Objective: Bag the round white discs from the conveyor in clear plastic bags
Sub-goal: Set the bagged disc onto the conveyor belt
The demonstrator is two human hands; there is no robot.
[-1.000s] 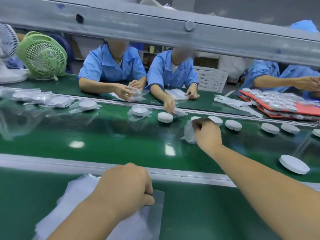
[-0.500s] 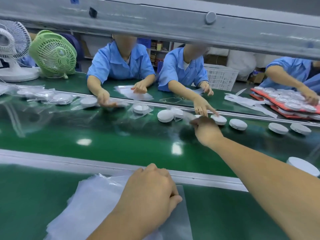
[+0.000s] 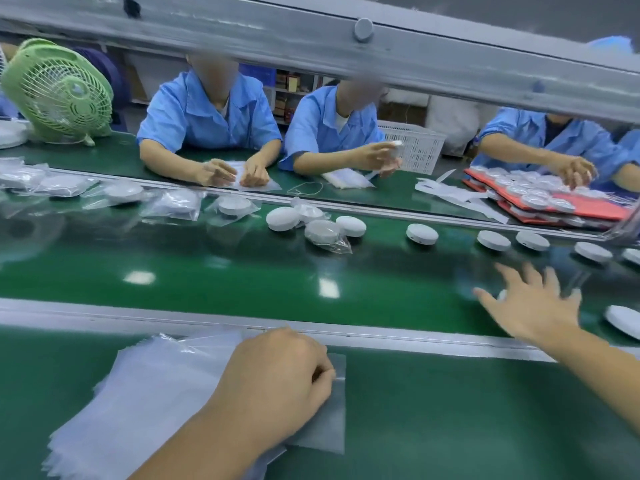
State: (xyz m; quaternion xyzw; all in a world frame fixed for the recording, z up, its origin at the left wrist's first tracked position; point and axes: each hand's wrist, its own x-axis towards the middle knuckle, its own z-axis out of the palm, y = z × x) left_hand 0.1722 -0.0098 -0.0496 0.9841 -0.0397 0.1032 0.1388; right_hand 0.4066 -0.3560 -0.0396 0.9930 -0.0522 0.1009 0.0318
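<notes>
My left hand (image 3: 277,379) rests as a fist on a stack of clear plastic bags (image 3: 149,400) on the near green shelf, pinching the top bag's right edge. Over the conveyor's right part, my right hand (image 3: 530,303) is blurred, its fingers spread, and it holds nothing. A white disc (image 3: 623,321) lies just right of it. More bare white discs (image 3: 421,233) run along the far side of the green belt (image 3: 225,271). A bagged disc (image 3: 323,233) lies mid-belt, and several bagged discs (image 3: 235,206) sit further left.
Three people in blue shirts work across the belt; one (image 3: 346,133) holds a disc. Red trays of discs (image 3: 554,202) are at far right, a green fan (image 3: 59,91) at far left, a white basket (image 3: 415,147) behind. A grey metal beam (image 3: 346,46) crosses overhead.
My right hand has let go of the bagged disc in mid-belt and swung right and nearer, fingers now spread. My left hand has stayed on the bag stack.
</notes>
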